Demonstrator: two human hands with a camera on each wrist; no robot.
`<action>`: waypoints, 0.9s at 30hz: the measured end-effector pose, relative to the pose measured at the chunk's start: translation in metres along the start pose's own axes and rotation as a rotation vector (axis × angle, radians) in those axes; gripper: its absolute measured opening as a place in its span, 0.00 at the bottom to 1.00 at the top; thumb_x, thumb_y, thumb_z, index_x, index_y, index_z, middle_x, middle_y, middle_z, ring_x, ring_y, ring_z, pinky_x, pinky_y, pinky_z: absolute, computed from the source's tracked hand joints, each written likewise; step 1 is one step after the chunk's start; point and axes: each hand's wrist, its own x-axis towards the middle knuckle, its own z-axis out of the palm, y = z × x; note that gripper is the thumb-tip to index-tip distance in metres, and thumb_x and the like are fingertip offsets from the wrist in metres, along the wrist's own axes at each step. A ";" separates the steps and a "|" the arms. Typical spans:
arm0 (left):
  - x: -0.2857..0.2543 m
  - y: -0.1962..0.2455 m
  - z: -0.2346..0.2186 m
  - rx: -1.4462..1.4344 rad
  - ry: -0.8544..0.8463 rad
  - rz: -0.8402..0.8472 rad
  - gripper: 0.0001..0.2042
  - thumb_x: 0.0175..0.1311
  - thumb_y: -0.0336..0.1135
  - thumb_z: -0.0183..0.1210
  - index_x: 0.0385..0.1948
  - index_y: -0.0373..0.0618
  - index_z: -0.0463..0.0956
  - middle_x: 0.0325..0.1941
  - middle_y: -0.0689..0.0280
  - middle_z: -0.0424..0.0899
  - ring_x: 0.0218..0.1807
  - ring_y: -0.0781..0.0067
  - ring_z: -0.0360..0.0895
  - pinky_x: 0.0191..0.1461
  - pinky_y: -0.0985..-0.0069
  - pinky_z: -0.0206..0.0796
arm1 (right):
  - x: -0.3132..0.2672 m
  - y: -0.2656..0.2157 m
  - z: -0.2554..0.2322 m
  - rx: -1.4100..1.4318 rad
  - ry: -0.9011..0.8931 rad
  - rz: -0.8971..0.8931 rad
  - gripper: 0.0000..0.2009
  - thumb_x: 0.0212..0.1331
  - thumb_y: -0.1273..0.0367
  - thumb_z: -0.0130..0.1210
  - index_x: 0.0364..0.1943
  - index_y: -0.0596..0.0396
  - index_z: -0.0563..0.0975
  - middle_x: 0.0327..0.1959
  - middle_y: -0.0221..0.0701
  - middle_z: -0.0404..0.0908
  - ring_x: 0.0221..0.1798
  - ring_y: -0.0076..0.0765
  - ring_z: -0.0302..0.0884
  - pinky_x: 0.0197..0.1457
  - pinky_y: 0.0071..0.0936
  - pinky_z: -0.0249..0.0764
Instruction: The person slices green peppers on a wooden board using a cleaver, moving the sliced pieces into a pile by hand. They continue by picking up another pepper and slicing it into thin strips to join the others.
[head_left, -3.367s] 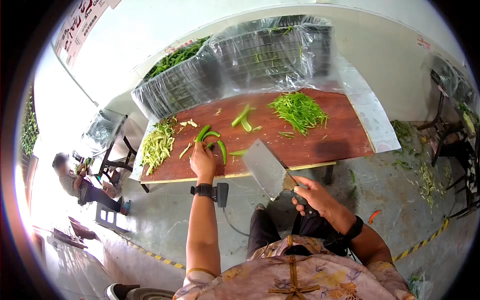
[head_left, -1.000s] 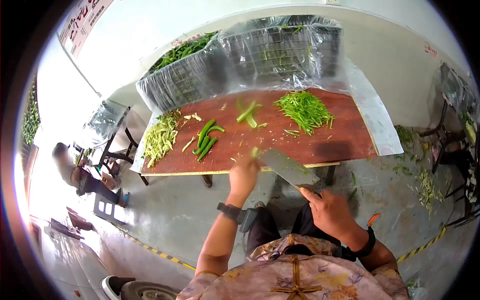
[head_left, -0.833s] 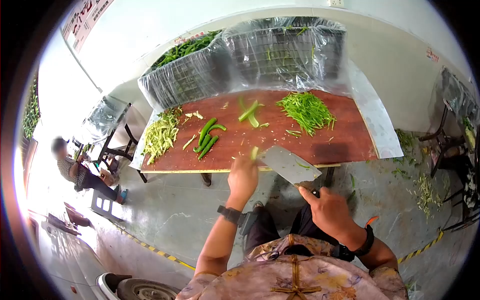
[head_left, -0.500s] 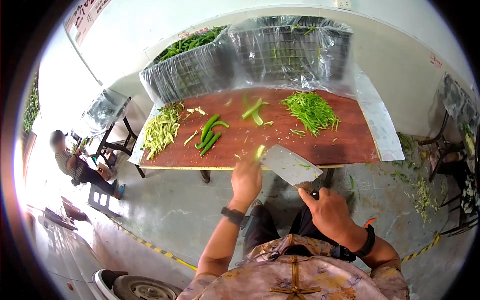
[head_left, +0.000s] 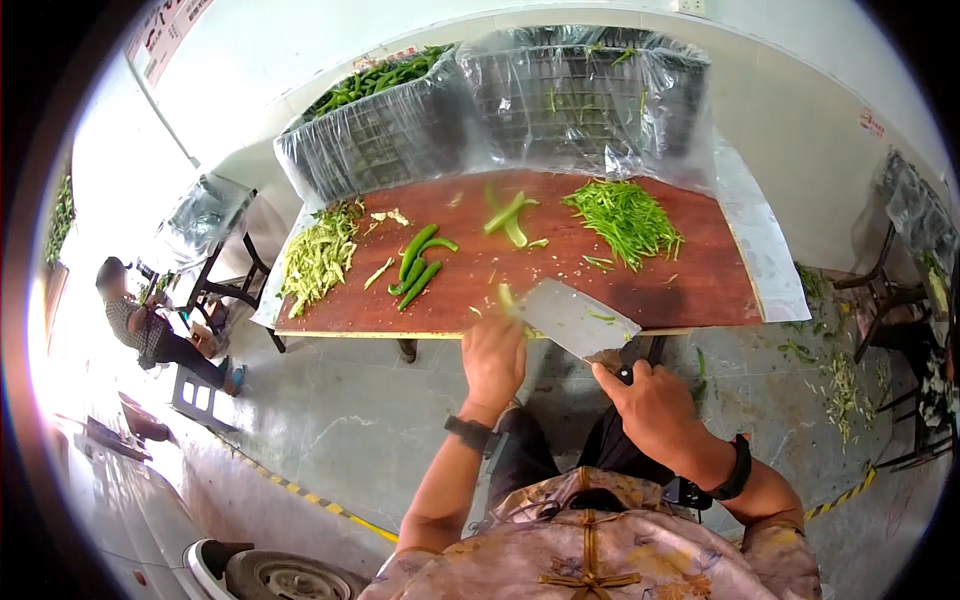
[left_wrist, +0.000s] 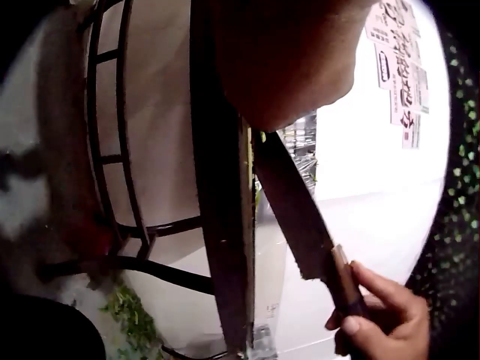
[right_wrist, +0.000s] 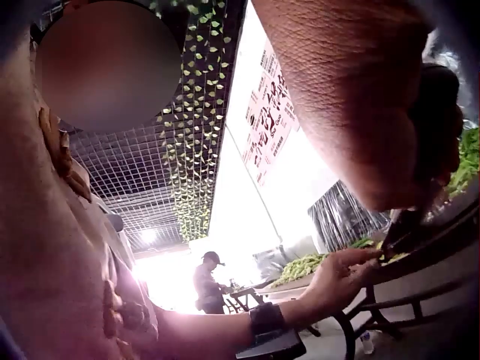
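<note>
My left hand (head_left: 493,360) is at the table's front edge, fingers curled over a pale green chili pepper piece (head_left: 507,298) whose tip shows past them. My right hand (head_left: 655,410) grips the handle of a broad cleaver (head_left: 578,318), index finger stretched toward the blade. Tilted and low over the board edge, the blade has its far corner right by the left fingertips; green shreds stick to it. In the left wrist view the cleaver (left_wrist: 296,206) runs from the right hand up to the left. Whole green chili peppers (head_left: 418,265) lie to the left of centre.
The red-brown table (head_left: 460,280) bears pale shreds (head_left: 318,260) at left, split pepper pieces (head_left: 510,220) in the middle and green strips (head_left: 625,222) at right. Behind stand plastic-lined crates (head_left: 590,110), one heaped with peppers (head_left: 380,80). Another person (head_left: 145,320) is at far left.
From the whole peppers at left, my left hand has moved right to the front edge beside the blade. The cleaver has shifted right and tilted flatter; lately both hands stay nearly in place.
</note>
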 end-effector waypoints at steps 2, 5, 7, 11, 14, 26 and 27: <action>0.001 0.001 -0.001 -0.007 0.019 -0.002 0.11 0.50 0.28 0.62 0.38 0.44 0.81 0.42 0.64 0.80 0.47 0.59 0.74 0.52 0.63 0.63 | -0.005 -0.001 -0.008 0.006 0.008 -0.029 0.25 0.52 0.75 0.52 0.58 0.45 0.74 0.28 0.38 0.71 0.29 0.43 0.73 0.33 0.38 0.71; 0.003 0.003 0.000 -0.001 0.028 0.000 0.09 0.51 0.28 0.62 0.35 0.44 0.81 0.41 0.64 0.81 0.46 0.59 0.74 0.51 0.63 0.63 | -0.007 -0.002 -0.012 -0.046 -0.021 -0.042 0.25 0.52 0.74 0.53 0.58 0.46 0.74 0.27 0.38 0.71 0.28 0.42 0.73 0.33 0.36 0.71; 0.003 0.000 0.002 -0.021 0.054 0.020 0.08 0.51 0.28 0.61 0.34 0.44 0.81 0.40 0.63 0.81 0.45 0.60 0.74 0.51 0.63 0.63 | -0.004 -0.004 -0.009 -0.040 0.002 -0.042 0.25 0.53 0.73 0.53 0.59 0.46 0.74 0.27 0.36 0.71 0.27 0.40 0.73 0.32 0.34 0.71; 0.003 -0.002 0.003 -0.036 0.044 -0.019 0.08 0.50 0.29 0.61 0.33 0.44 0.81 0.39 0.64 0.80 0.45 0.60 0.74 0.51 0.64 0.63 | 0.005 -0.009 -0.008 -0.070 -0.044 -0.037 0.25 0.54 0.73 0.52 0.59 0.45 0.74 0.27 0.36 0.70 0.28 0.38 0.74 0.30 0.32 0.71; 0.005 -0.002 0.004 -0.060 0.029 -0.025 0.07 0.50 0.27 0.62 0.32 0.43 0.81 0.41 0.61 0.79 0.45 0.58 0.74 0.51 0.64 0.64 | 0.008 -0.007 0.001 -0.091 -0.010 -0.039 0.24 0.54 0.73 0.52 0.59 0.45 0.74 0.27 0.36 0.70 0.28 0.38 0.74 0.29 0.32 0.71; 0.005 -0.009 0.013 -0.206 0.075 -0.070 0.06 0.49 0.24 0.62 0.30 0.39 0.79 0.43 0.54 0.75 0.47 0.52 0.74 0.52 0.63 0.68 | 0.020 -0.011 0.012 -0.029 0.005 -0.018 0.24 0.54 0.73 0.52 0.58 0.46 0.74 0.26 0.36 0.71 0.28 0.39 0.75 0.30 0.32 0.73; 0.005 -0.009 0.012 -0.200 0.073 -0.068 0.06 0.49 0.24 0.61 0.30 0.39 0.79 0.43 0.55 0.75 0.46 0.52 0.74 0.52 0.63 0.68 | 0.019 -0.009 0.016 -0.028 0.038 -0.030 0.24 0.54 0.73 0.52 0.59 0.46 0.74 0.26 0.36 0.71 0.28 0.39 0.75 0.30 0.32 0.73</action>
